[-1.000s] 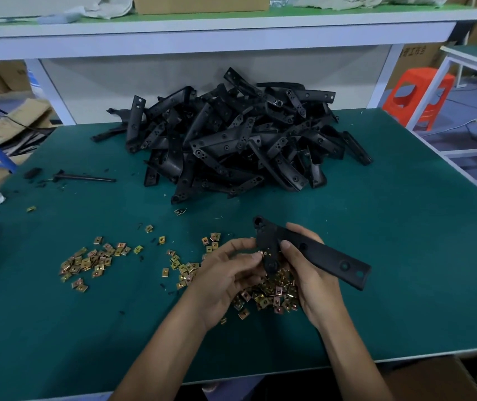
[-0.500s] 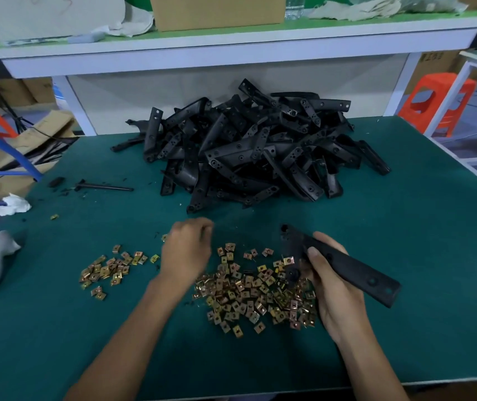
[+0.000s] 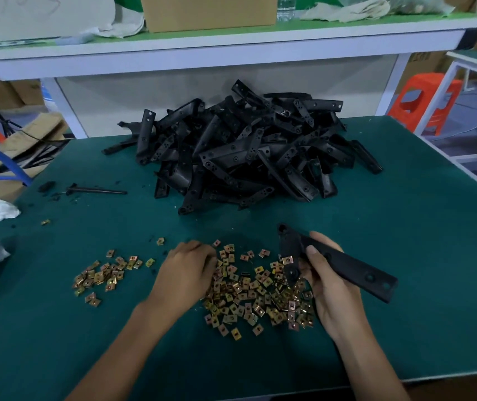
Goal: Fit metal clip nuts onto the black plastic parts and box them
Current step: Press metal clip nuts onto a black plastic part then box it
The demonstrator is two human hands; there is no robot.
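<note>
1. The green table (image 3: 405,256) fills most of my view, running from the bottom edge up to the white shelf (image 3: 231,50) across the top of the frame.
2. The pile of black plastic parts (image 3: 246,151) sits in the upper centre, well apart from both hands.
3. Right of centre in the lower half, the right hand (image 3: 330,290) grips one black plastic part (image 3: 347,266). Its fingers curl underneath the bar and the thumb (image 3: 312,251) presses on the top face. The long end sticks out toward the right of the frame, clear of the palm. The short end with the hole points up and left, over the right edge of the nuts.
4. The left hand (image 3: 185,273) lies at lower centre, back upward, with its fingers bent down onto the left edge of the nuts. The fingertips are hidden from me, so I cannot tell whether they pinch anything.
5. The heap of clip nuts (image 3: 254,296) is spread on the table between the two hands.
6. A smaller scatter of nuts (image 3: 101,277) lies in the lower left, near the left hand but apart from it.
7. A thin black rod (image 3: 95,191) lies flat at centre left.
8. A single clip nut (image 3: 288,259) sits against the held part's left edge, just left of the thumb. I cannot tell whether it is fully seated.
</note>
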